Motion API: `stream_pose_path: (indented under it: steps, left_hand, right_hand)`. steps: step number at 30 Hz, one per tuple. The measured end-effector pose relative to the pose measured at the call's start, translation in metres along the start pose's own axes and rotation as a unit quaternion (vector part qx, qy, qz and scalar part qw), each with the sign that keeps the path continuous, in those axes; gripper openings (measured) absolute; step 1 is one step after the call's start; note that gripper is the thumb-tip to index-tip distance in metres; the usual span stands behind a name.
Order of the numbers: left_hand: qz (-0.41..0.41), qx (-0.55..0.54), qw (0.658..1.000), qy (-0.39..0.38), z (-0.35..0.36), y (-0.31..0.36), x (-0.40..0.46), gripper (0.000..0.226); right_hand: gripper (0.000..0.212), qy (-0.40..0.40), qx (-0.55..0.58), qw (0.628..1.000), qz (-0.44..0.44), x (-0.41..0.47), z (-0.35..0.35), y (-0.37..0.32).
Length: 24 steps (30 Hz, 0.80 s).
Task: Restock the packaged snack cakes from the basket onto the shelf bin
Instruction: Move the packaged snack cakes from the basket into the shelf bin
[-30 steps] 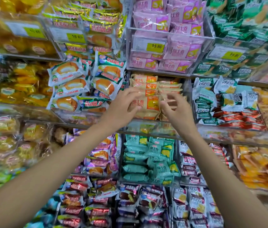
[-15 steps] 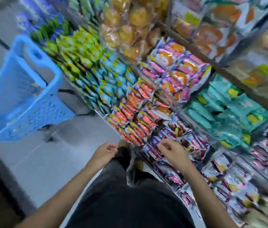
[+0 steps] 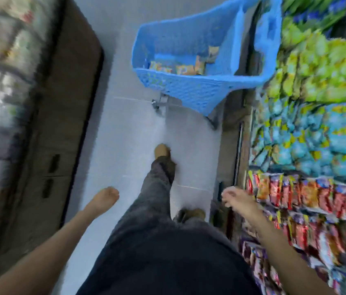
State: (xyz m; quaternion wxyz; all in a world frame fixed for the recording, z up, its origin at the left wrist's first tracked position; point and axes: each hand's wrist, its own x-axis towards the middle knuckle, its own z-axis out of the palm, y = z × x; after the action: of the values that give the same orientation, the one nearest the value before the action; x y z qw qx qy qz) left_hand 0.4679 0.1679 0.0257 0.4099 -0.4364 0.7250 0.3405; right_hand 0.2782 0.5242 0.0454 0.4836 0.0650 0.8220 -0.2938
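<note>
**A:** Where are the snack cakes right now?

**B:** A few orange-and-yellow packaged snack cakes (image 3: 186, 66) lie on the bottom of the light-blue perforated plastic basket (image 3: 191, 90). That basket stands on a metal wheeled frame (image 3: 161, 103) on the pale tiled floor (image 3: 125, 135), straight ahead of the person, with its right side close against the shelving.

**A:** And the hands?

**B:** Both are on the near side of the basket and well apart from it. The left hand (image 3: 104, 199) hangs over the floor with its fingers loosely curled and nothing in them. The right hand (image 3: 237, 200) is also loosely curled and carries nothing; it sits just beside the shelf of red and orange wrapped snacks (image 3: 308, 194). Neither touches a packet.

**A:** What else is around the basket?

**B:** To its right, the shelves hold blurred green and yellow packets (image 3: 316, 67), and nearer to the person than those, blue ones (image 3: 299, 137). To its left, across the aisle, runs a dark brown wooden cabinet (image 3: 61, 124) with smeared goods above it that I cannot make out. Between the hands, the person's grey trousers (image 3: 159, 188) and tan shoes (image 3: 162, 150) point towards the basket, one foot ahead of the other.

**A:** Can you read the labels?

**B:** No, the view is too blurred.
</note>
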Motion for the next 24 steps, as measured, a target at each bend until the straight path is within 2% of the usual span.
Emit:
stream_pose_path:
  steps: [5,8,12,17,20,24]
  left_hand:
    - [-0.004,0.015,1.0,-0.001,-0.074,0.027,0.061,0.032]
    - [0.038,0.052,0.998,-0.019,-0.132,0.067,0.089,0.033]
    - [0.123,0.027,0.992,-0.018,-0.217,0.149,0.129,0.032]
    - [0.199,-0.074,0.975,0.062,-0.296,0.253,0.181,0.015]
    - [0.235,-0.056,0.965,0.1,-0.317,0.305,0.217,0.022]
    - [0.222,0.016,0.972,0.071,-0.316,0.347,0.285,0.028]
  right_hand:
    - [0.016,-0.019,-0.087,0.996,0.007,0.072,-0.019,-0.095]
    - [0.014,-0.018,-0.115,0.993,-0.008,0.1,-0.028,-0.162]
    - [0.018,0.038,-0.075,0.996,-0.036,0.123,-0.042,-0.248]
    - [0.016,0.104,0.007,0.991,-0.079,0.154,-0.061,-0.335]
    - [0.014,0.111,0.032,0.989,-0.095,0.193,-0.071,-0.373]
    - [0.014,0.087,0.07,0.991,-0.073,0.27,-0.077,-0.405]
